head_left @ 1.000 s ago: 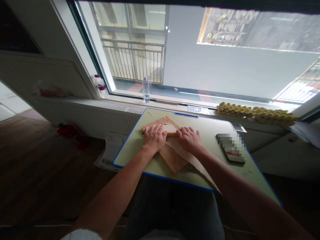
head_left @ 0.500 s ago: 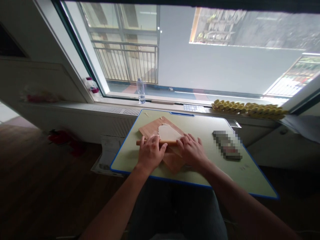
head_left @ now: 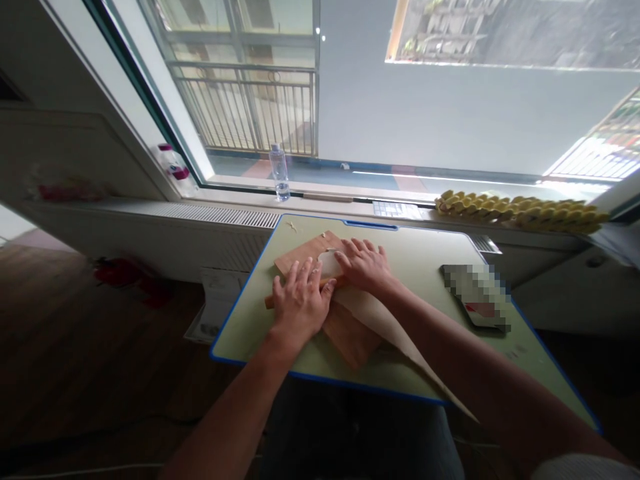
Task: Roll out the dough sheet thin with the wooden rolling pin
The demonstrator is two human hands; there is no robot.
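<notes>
My left hand lies over the left part of a wooden rolling pin, fingers stretched forward and thumb toward the middle. My right hand rests over the pin's other end, which its palm mostly hides, and its fingers reach forward. Beneath is a thin pale sheet of dough; a small part shows between the hands. From there it runs under my right forearm and hangs past the table's near edge. The dough lies across a wooden cutting board, set at an angle on the table.
The pale green table has a blue rim. A pixelated dark flat object lies on its right side. Dough scraps sit at the far left corner. On the sill stand a water bottle and yellow egg trays.
My right hand has moved forward and a little left, so the rolling pin now slants. More of the long dough sheet shows beneath my right forearm. The camera view has tilted down slightly.
</notes>
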